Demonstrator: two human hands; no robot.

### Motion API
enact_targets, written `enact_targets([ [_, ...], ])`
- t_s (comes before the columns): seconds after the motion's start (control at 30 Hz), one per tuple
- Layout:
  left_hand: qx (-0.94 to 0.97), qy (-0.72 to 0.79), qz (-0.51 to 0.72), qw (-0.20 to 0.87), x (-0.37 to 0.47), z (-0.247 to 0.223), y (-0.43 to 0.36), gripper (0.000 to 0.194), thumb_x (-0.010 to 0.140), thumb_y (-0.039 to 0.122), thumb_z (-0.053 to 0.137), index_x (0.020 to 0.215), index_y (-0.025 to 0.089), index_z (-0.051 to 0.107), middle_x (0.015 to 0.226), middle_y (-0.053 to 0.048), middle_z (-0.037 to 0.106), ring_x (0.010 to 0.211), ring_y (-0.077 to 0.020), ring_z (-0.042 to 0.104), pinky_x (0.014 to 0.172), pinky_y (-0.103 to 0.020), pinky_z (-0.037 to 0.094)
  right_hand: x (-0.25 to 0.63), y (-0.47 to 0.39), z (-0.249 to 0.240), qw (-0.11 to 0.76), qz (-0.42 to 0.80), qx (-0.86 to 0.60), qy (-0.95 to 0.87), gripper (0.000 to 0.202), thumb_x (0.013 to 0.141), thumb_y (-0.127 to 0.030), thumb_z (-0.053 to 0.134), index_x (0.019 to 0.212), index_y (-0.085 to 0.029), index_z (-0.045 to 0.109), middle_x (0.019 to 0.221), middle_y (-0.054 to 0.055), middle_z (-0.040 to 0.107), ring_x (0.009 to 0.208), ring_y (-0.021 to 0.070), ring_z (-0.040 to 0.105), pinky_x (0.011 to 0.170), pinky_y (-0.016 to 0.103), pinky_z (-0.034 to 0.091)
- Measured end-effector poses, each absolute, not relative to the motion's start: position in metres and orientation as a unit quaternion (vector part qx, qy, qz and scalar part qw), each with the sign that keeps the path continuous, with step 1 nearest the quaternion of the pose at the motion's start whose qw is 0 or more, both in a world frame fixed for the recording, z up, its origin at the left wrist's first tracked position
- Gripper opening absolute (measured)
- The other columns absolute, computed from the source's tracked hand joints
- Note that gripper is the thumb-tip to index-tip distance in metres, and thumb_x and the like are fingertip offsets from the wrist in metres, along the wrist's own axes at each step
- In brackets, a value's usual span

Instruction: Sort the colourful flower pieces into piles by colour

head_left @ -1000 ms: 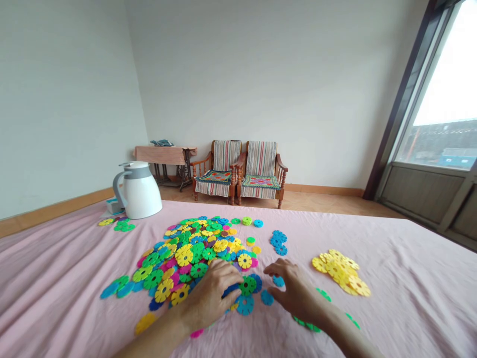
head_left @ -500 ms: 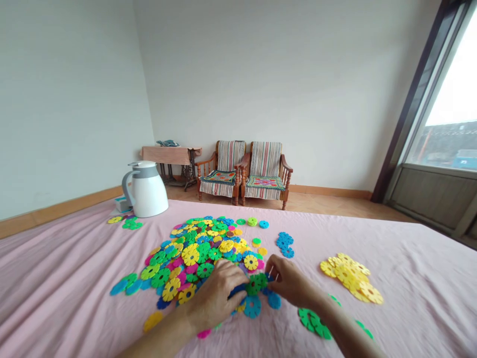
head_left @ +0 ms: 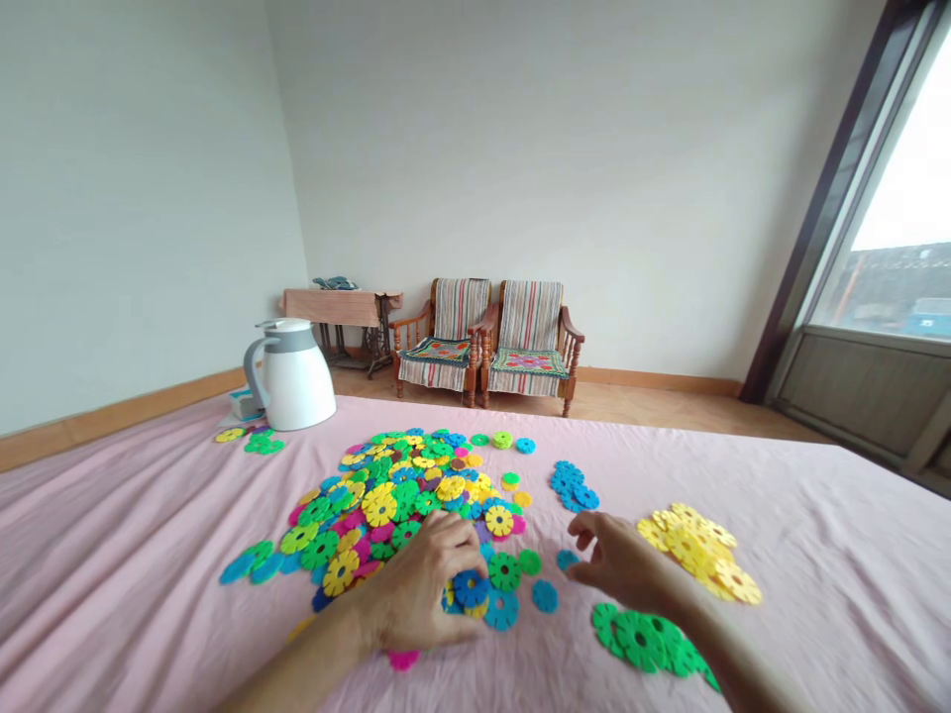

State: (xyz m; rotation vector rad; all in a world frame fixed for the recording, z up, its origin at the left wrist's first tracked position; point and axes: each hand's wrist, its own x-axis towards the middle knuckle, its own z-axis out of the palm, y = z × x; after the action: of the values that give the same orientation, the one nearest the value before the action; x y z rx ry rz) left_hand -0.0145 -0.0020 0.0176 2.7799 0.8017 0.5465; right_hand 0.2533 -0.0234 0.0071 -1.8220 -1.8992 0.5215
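A mixed heap of notched plastic discs (head_left: 405,495) lies on the pink cloth. My left hand (head_left: 435,584) rests at the heap's near right edge, fingers spread and curved around a dark blue disc (head_left: 471,588); no disc is visibly gripped. Just right of it are a green disc (head_left: 505,571) and a light blue disc (head_left: 501,609). My right hand (head_left: 613,560) hovers with thumb and fingers apart, close to a small blue disc (head_left: 567,560). Around it lie a blue group (head_left: 569,480), a yellow group (head_left: 690,543) and a green group (head_left: 643,642).
A white and grey jug (head_left: 298,381) stands at the far left of the pink cloth (head_left: 832,535), with a few discs before it. Beyond the cloth are two wooden armchairs (head_left: 531,342), a covered sewing table (head_left: 332,307) and a window at right.
My right hand has moved right, away from the discs near my left hand. The blue and green groups each show another disc. My left hand has shifted slightly and spread its thumb.
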Motion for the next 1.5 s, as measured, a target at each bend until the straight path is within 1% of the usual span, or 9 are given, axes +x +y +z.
enact_targets([
  [0.1, 0.941, 0.276, 0.167, 0.102, -0.016, 0.020, -0.003, 0.037, 0.060, 0.039, 0.076, 0.090, 0.023, 0.062, 0.087, 0.000, 0.056, 0.083, -0.0177, 0.048, 0.080, -0.030, 0.036, 0.240, -0.036, 0.011, 0.155, 0.201, -0.637, -0.728, 0.031, 0.057, -0.024, 0.063, 0.087, -0.019, 0.058, 0.088, 0.004, 0.057, 0.078, 0.0162, 0.054, 0.068, 0.026, 0.039],
  [0.2, 0.936, 0.290, 0.172, 0.097, -0.016, 0.018, 0.000, 0.022, 0.070, 0.032, 0.071, 0.088, 0.022, 0.061, 0.084, 0.000, 0.057, 0.084, -0.0176, 0.049, 0.079, -0.029, 0.036, 0.226, -0.040, 0.010, 0.153, 0.207, -0.613, -0.747, 0.030, 0.055, -0.019, 0.061, 0.084, -0.019, 0.055, 0.087, 0.002, 0.055, 0.078, 0.0152, 0.052, 0.067, 0.025, 0.038],
  [0.37, 0.928, 0.307, 0.192, 0.085, -0.019, 0.010, 0.008, 0.013, 0.076, 0.027, 0.065, 0.087, 0.021, 0.061, 0.083, 0.000, 0.058, 0.084, -0.0172, 0.051, 0.079, -0.029, 0.036, 0.198, -0.034, -0.003, 0.203, 0.214, -0.613, -0.733, 0.024, 0.057, -0.010, 0.052, 0.078, -0.019, 0.052, 0.080, 0.001, 0.054, 0.073, 0.0140, 0.051, 0.062, 0.023, 0.037],
  [0.5, 0.916, 0.332, 0.214, 0.073, -0.022, 0.006, 0.013, 0.010, 0.076, 0.021, 0.063, 0.086, 0.021, 0.061, 0.083, 0.000, 0.057, 0.084, -0.0172, 0.051, 0.079, -0.030, 0.037, 0.185, -0.023, -0.019, 0.309, 0.185, -0.589, -0.724, 0.030, 0.063, -0.004, 0.044, 0.088, -0.018, 0.050, 0.086, 0.003, 0.055, 0.071, 0.0119, 0.052, 0.061, 0.021, 0.038],
  [0.6, 0.908, 0.343, 0.232, 0.070, -0.022, 0.007, 0.013, 0.008, 0.077, 0.015, 0.057, 0.082, 0.021, 0.060, 0.082, 0.000, 0.058, 0.082, -0.0167, 0.051, 0.078, -0.029, 0.038, 0.185, -0.025, -0.019, 0.332, 0.184, -0.555, -0.740, 0.025, 0.067, -0.005, 0.044, 0.086, -0.019, 0.052, 0.084, 0.002, 0.055, 0.070, 0.0112, 0.052, 0.062, 0.021, 0.038],
  [0.77, 0.894, 0.363, 0.253, 0.070, -0.022, 0.009, 0.013, 0.019, 0.072, 0.006, 0.050, 0.081, 0.020, 0.059, 0.083, -0.001, 0.058, 0.084, -0.0171, 0.052, 0.079, -0.030, 0.040, 0.183, -0.044, -0.002, 0.254, 0.206, -0.537, -0.777, 0.014, 0.066, -0.015, 0.055, 0.079, -0.021, 0.056, 0.082, 0.001, 0.056, 0.075, 0.0127, 0.052, 0.066, 0.022, 0.037],
  [1.07, 0.904, 0.346, 0.243, 0.069, -0.019, 0.004, 0.011, 0.014, 0.078, 0.011, 0.052, 0.084, 0.021, 0.059, 0.085, -0.001, 0.058, 0.086, -0.0175, 0.051, 0.082, -0.032, 0.039, 0.166, -0.046, 0.002, 0.218, 0.199, -0.581, -0.759, 0.030, 0.058, -0.025, 0.066, 0.085, -0.021, 0.054, 0.095, 0.005, 0.055, 0.088, 0.0181, 0.050, 0.073, 0.026, 0.036],
  [1.27, 0.905, 0.347, 0.236, 0.070, -0.018, 0.004, 0.012, 0.010, 0.081, 0.014, 0.053, 0.083, 0.021, 0.060, 0.084, -0.001, 0.058, 0.086, -0.0172, 0.051, 0.082, -0.032, 0.037, 0.168, -0.043, -0.009, 0.243, 0.231, -0.584, -0.739, 0.032, 0.054, -0.020, 0.064, 0.080, -0.021, 0.045, 0.080, 0.000, 0.054, 0.073, 0.0133, 0.047, 0.062, 0.023, 0.034],
  [1.5, 0.899, 0.341, 0.256, 0.098, -0.017, 0.006, 0.010, 0.013, 0.086, 0.022, 0.050, 0.081, 0.021, 0.062, 0.079, -0.001, 0.059, 0.082, -0.0158, 0.053, 0.081, -0.030, 0.039, 0.174, -0.036, -0.013, 0.356, 0.345, -0.523, -0.694, 0.017, 0.059, -0.006, 0.046, 0.067, -0.020, 0.039, 0.057, -0.008, 0.035, 0.054, 0.0062, 0.033, 0.048, 0.019, 0.025],
])
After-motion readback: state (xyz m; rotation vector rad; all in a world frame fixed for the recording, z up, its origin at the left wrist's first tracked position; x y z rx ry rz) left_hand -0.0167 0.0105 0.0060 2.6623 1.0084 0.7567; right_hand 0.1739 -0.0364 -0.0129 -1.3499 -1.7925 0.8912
